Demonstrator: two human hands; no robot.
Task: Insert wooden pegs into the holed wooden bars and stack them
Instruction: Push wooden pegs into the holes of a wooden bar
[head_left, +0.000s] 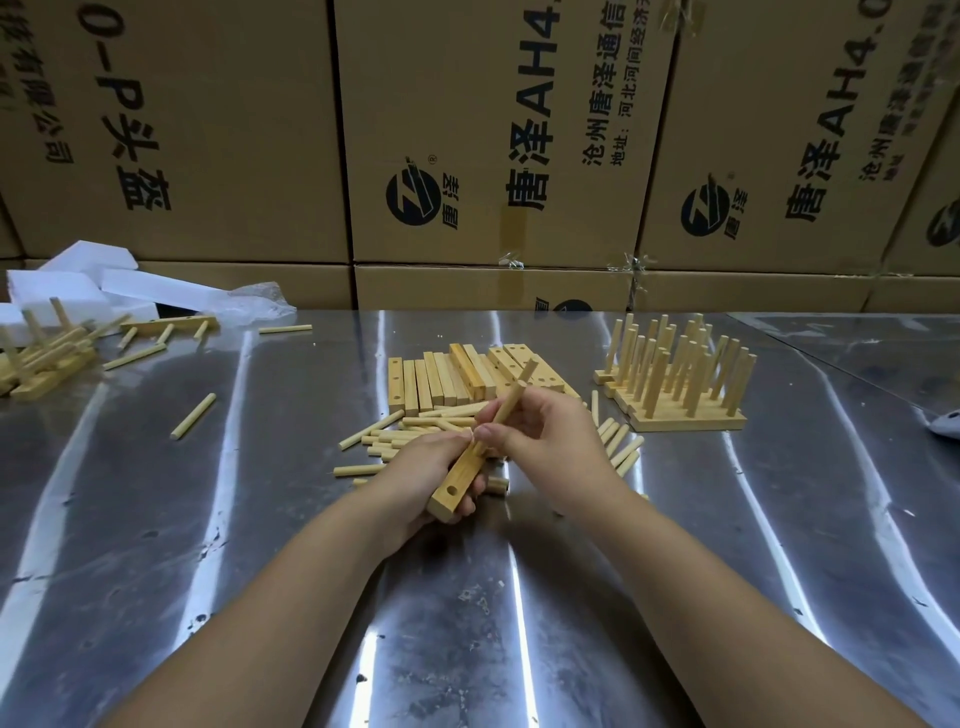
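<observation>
My left hand (423, 480) grips a holed wooden bar (457, 486) from below, one empty hole showing near its close end. My right hand (540, 434) pinches a wooden peg (511, 402) that stands tilted in the bar's far end. A second peg tip shows behind it. Loose pegs (395, 441) lie scattered under and around both hands. A row of bare holed bars (447, 382) lies just beyond. Finished bars with upright pegs (680, 384) stand packed together at the right.
The work surface is a shiny metal table (260, 519). A single peg (193, 415) lies to the left. More pegged bars (41, 358) and white foam blocks (83, 286) sit at the far left. Cardboard boxes (493, 156) wall off the back.
</observation>
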